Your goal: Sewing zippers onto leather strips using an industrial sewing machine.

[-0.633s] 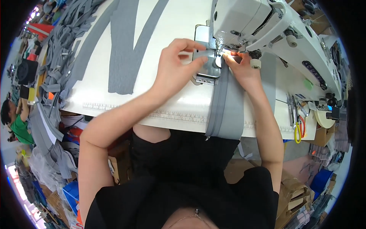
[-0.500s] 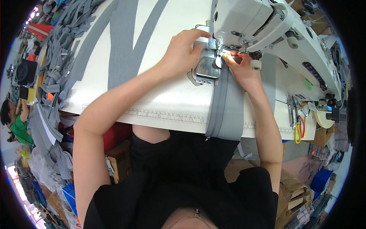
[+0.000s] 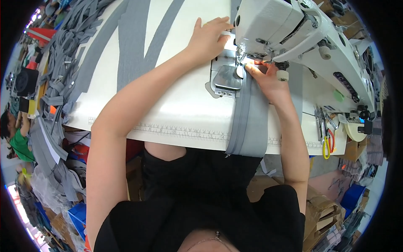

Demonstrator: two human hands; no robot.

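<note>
A grey fabric strip (image 3: pixel 256 122) runs under the white sewing machine (image 3: pixel 268 21) and hangs over the table's front edge. Along its left side lies a narrower, darker band (image 3: pixel 239 122) with a lengthwise ridge, like zipper tape. My right hand (image 3: pixel 273 86) is at the fabric just right of the presser foot, thumb on top and fingers bent, partly hidden by the machine head. My left hand (image 3: pixel 208 40) is beyond the metal plate (image 3: pixel 228 77), left of the needle area. Its fingers are spread, their tips close to the fabric behind the foot; whether they touch it is unclear.
Long grey strips (image 3: pixel 133 46) lie across the white table (image 3: pixel 180 113), with a heap of them (image 3: pixel 63 54) at far left. Yellow-and-red scissors (image 3: pixel 326 147) and metal tools (image 3: pixel 321 122) rest at right. Another person (image 3: pixel 21 140) is at far left.
My left hand has moved away from the plate, farther back, and its fingers have spread. The right hand stays by the foot. The fabric's near end hangs slightly lower in view.
</note>
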